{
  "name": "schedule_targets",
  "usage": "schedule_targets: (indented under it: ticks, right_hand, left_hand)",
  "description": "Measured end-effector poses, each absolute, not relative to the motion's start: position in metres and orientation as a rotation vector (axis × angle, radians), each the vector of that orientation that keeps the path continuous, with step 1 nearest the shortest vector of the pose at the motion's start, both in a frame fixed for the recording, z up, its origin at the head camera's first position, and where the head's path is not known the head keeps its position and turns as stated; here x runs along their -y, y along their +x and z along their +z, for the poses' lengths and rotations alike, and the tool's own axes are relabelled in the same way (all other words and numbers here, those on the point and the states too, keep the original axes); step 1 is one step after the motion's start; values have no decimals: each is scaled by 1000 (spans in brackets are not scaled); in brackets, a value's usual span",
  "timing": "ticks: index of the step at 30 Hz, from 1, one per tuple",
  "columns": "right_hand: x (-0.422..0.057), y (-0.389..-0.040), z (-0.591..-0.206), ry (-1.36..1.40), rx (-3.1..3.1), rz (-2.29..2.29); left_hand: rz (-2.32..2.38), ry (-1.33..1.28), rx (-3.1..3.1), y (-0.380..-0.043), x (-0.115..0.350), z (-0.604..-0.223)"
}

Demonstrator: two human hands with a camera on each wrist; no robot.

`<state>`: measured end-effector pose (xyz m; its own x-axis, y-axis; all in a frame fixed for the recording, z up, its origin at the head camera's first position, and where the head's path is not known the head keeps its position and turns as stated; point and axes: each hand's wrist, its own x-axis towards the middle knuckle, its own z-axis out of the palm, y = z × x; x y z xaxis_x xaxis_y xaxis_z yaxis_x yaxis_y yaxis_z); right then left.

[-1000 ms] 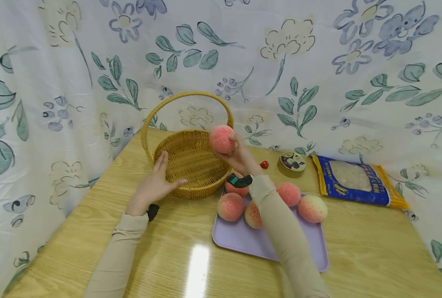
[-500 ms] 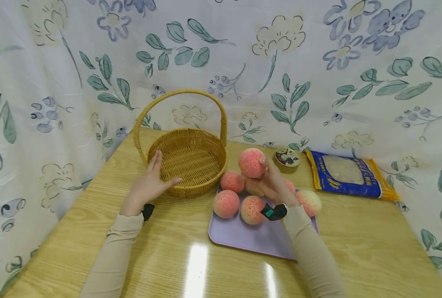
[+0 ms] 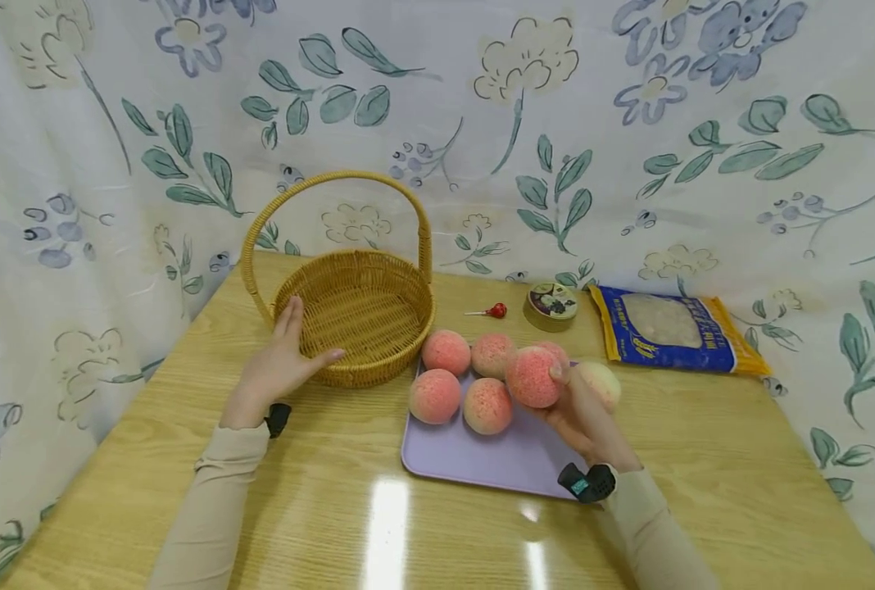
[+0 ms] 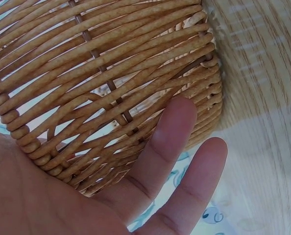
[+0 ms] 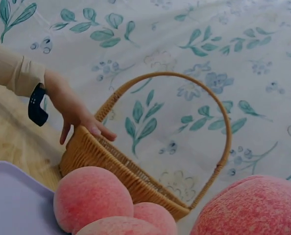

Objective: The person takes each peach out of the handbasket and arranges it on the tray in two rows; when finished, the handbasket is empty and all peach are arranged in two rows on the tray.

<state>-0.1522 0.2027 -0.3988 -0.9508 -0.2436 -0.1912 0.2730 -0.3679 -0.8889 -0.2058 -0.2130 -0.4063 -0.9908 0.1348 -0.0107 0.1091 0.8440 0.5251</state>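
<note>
My right hand grips a pink peach above the right part of the lilac tray; its thumb lies on the peach's near side. Several other peaches sit on that tray, among them a pink one at the left and a paler one partly behind my right hand. Left of the tray stands a wicker basket with a tall arched handle, bare inside. Against its near left side rests my left hand, fingers straight along the outer weave and thumb stretched over the front rim.
Behind the tray lie a red lollipop and a round tin with a printed lid. A blue and yellow packet is at the back right. A floral curtain hangs along the table's back and left edges.
My right hand has carried the pink peach from beside the basket's right rim rightward and nearer, over the tray. My left hand stays at the basket. The head view has shifted slightly.
</note>
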Motion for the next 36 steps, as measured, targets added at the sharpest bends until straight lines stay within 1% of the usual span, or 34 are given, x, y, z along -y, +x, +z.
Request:
schedule_targets:
  ticks: [7,15,20,27,36]
  right_hand:
    - [-210,-139,-412,114,-1612,-2292]
    - [-213,-139,-423,156,-1656,-2213]
    - [-217,-142,-430,113,-1808,-2057]
    - [-217,-144,-427,85,-2107,-1818]
    - [-209,-136,-416,184,-2270,-1733]
  left_hand:
    - [829,207,-2980,-204,217,-406]
    - [816,207,-2983,-200,218,-404]
    - [819,203,-2982,-198,219,-404]
    - [821,186,-2966,-200,222,-403]
    - [787,169,-2975,-197,219,-405]
